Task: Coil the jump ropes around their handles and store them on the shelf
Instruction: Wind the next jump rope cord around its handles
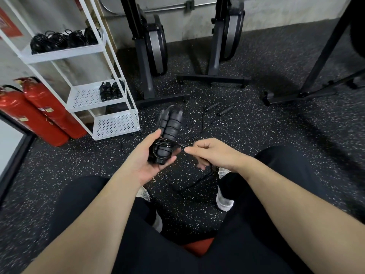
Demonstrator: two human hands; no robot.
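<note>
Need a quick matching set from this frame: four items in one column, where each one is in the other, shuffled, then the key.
Items:
1. handles
2. fire extinguishers
3. loose jump rope handles
4. coiled ropes

Places:
A. top tier of the white shelf
B. lying on the floor past the hands
C. in the grip of the left hand, cord partly wound on
D. on the floor left of the shelf

The right hand pinches the cord.

Pairs: 1-C, 2-D, 3-B, 4-A
</note>
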